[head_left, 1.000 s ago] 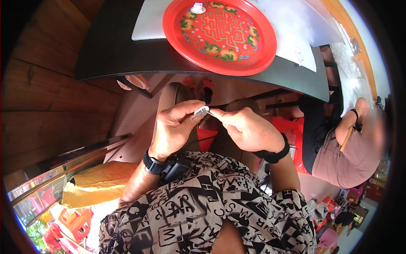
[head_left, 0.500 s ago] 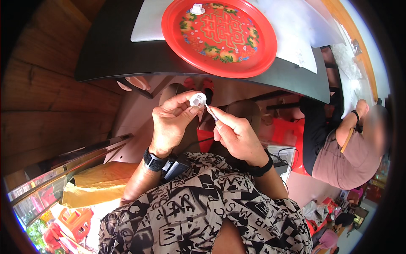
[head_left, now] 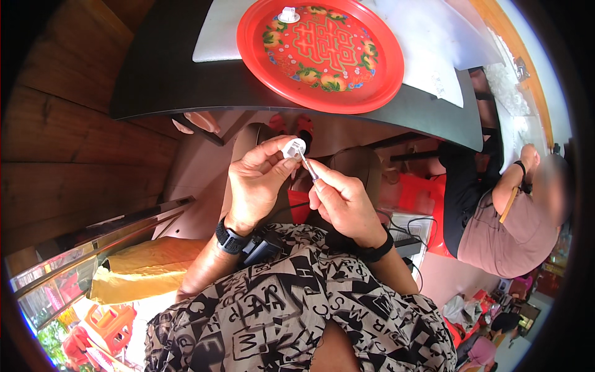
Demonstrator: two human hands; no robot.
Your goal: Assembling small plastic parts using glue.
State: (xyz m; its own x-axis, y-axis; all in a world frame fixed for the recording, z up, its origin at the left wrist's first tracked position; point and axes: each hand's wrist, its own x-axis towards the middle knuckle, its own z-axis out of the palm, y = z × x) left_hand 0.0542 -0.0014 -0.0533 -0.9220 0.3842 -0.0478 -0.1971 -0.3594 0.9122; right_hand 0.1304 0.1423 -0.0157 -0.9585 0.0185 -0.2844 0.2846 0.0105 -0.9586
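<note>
My left hand (head_left: 255,185) is closed, pinching a small round white plastic piece (head_left: 289,149) between thumb and fingers. Its face, with a recess in it, is turned up. In my right hand (head_left: 348,203) I grip a slim pen-like tool (head_left: 312,172) with a thin metallic tip. That tip rests at or just over the face of the white piece; whether it touches cannot be made out. Beyond my hands, a similar white piece (head_left: 288,15) stands on the red round tray (head_left: 372,102), near its far left rim.
The tray lies on a dark table (head_left: 167,87) with white sheets (head_left: 214,37) under it. At the right sits another person (head_left: 514,229) with hands at a table. Yellow cloth (head_left: 149,266) lies at lower left, and a white box with black cables (head_left: 406,229) stands right of me.
My left hand has shifted slightly right, and the white piece has turned a little. The tool's tip has moved from the piece's edge to over its face.
</note>
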